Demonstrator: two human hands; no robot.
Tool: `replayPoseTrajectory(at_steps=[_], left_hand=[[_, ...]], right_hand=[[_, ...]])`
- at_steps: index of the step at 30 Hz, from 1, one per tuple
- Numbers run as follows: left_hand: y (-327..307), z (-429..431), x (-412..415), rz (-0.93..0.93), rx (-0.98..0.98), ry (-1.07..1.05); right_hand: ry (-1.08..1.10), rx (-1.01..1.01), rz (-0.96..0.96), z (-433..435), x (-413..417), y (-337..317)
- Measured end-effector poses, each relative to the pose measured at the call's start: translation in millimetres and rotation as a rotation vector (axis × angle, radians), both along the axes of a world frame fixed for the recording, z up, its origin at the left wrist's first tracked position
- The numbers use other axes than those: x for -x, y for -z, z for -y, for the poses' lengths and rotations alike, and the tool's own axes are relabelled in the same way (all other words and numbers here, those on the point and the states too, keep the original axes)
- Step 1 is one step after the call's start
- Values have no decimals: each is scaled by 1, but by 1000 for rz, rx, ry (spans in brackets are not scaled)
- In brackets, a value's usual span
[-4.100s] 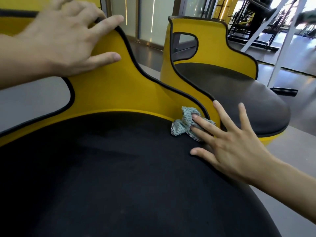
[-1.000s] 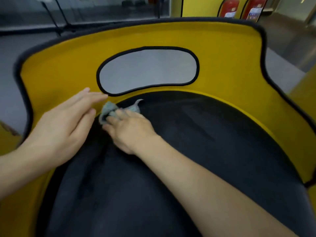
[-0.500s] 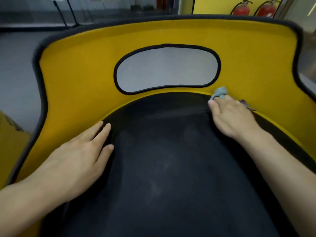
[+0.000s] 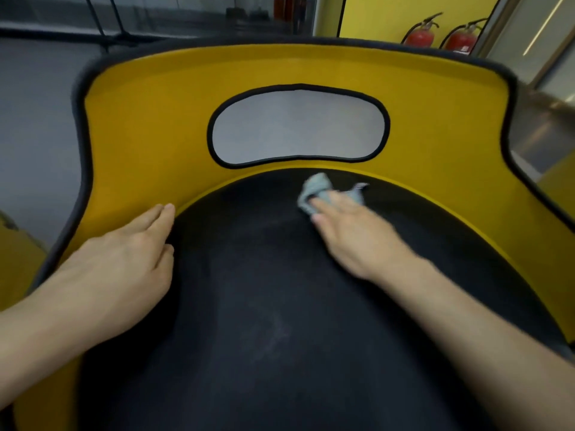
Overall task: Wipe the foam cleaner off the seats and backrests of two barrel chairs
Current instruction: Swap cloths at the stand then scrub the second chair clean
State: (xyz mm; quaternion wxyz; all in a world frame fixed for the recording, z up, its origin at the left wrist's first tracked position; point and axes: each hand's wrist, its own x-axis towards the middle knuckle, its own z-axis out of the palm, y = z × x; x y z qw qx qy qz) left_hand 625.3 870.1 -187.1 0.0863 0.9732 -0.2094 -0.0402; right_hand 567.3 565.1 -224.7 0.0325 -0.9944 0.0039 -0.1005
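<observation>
The right hand (image 4: pixel 354 234), fingers (image 4: pixel 326 203) straight, presses the cloth (image 4: pixel 315 188) to the seat (image 4: pixel 280 337), the left hand (image 4: pixel 124 262) rests flat and open; firm overlapping strokes along the backrest (image 4: pixel 149 119) seam should serve.

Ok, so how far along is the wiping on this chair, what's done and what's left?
Done: the yellow backrest shows no foam I can see. In hand: the right hand presses the cloth on the back of the black seat, just below the cutout; the left hand rests flat at the seat's left edge. Left: a faint pale smear mid-seat. The second chair is out of view.
</observation>
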Motion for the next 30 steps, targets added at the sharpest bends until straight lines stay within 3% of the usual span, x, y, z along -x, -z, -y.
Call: replayPoseTrajectory(at_steps=[4,7,9,11,15,18,20,27,30], left_hand=[[-7,7,13,-164,-139,128],[-8,13,28,-360,-281,177],[-5,17,32,-367,-376,203],[-8,19,34,-378,-417,212],[-15,7,26,-472,-465,244],[-22,-5,17,-500,-558,256],[-24,-10,16,-530,-602,259],[-11,7,34,-452,-372,306],[1,20,55,-296,-342,367]], right_hand=[[379,-37,-114,107,42,-14],[400,53,-178,110,52,-7],[384,37,-125,89,53,-4],[270,64,-128,50,56,-6],[-193,162,-53,-67,68,2],[-351,-145,-121,-155,109,6],[-361,-245,-197,-174,138,4],[87,-76,-55,-11,140,3],[457,-186,-184,67,169,-15]])
